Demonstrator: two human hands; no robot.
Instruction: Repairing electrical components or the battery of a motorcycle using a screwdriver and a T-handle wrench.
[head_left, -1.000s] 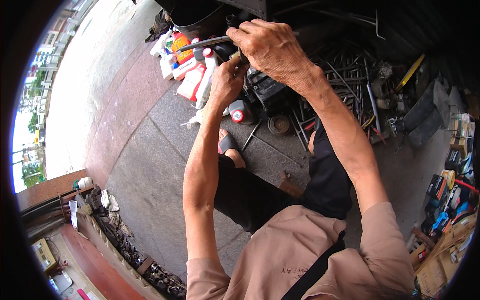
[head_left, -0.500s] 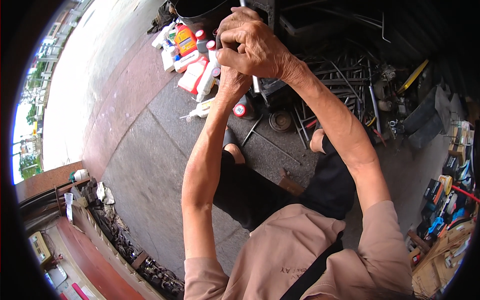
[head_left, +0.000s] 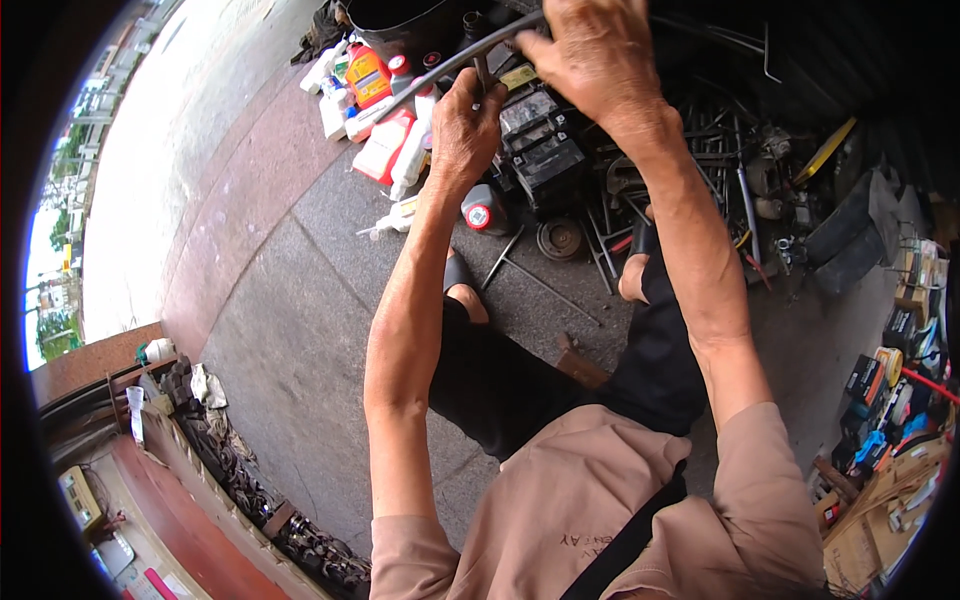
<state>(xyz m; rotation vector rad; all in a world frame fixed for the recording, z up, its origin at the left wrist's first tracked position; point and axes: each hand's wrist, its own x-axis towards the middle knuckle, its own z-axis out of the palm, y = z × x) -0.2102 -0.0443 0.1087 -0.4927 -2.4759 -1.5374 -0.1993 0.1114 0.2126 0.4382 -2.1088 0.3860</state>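
Note:
My left hand [head_left: 462,130] is closed around a short metal shaft [head_left: 481,67], which meets a long dark metal bar [head_left: 430,78] slanting from lower left to upper right. My right hand [head_left: 595,65] is higher and farther right, curled on the bar's upper end, its thumb sticking out leftward; its fingertips are partly cut off by the top edge. Behind them lie a black battery [head_left: 545,160], red and white plastic jugs [head_left: 382,150] and a grey bottle with a red cap [head_left: 488,208].
Steel rods [head_left: 700,150] are heaped at the right, near a round metal part [head_left: 559,239]. A T-shaped rod [head_left: 540,285] lies between my feet. Boxes [head_left: 880,380] line the right edge, a bench [head_left: 170,490] the lower left. A bright street [head_left: 60,290] shows at left.
Since half a second ago my right hand has moved up and right, away from my left hand, and the bar has swung from near upright to a slant.

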